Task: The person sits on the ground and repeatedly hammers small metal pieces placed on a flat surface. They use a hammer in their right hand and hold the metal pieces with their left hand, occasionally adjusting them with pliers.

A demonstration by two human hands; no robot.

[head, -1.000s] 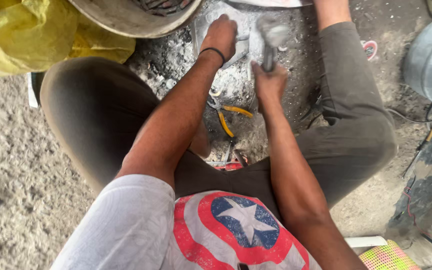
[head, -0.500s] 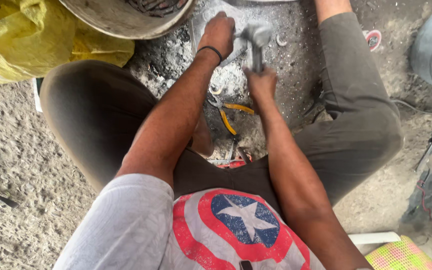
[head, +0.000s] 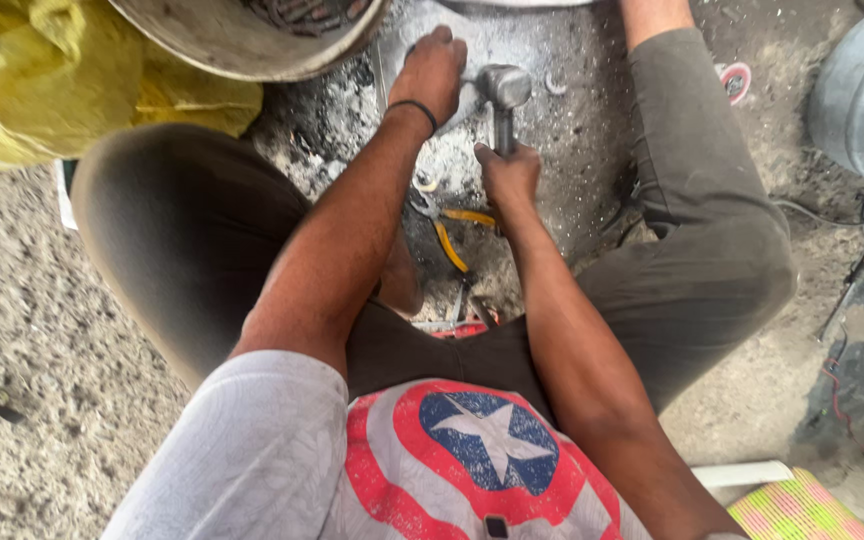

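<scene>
Both arms reach forward and down between the bent knees. The left hand [head: 432, 75] lies palm down, fingers curled, a dark band around its wrist. The right hand [head: 509, 175] is closed in a fist, knuckles up, just behind the left.

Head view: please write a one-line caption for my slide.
Right hand grips a grey metal hammer beside the left hand pressed on ashy ground, yellow-handled pliers lying between the knees.

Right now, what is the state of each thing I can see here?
right hand: gripping the hammer handle
hammer: upright, head near the left hand
left hand: pressed down on the ashy ground
pliers: lying on the ground, unheld
bucket: standing, contents unclear
</scene>
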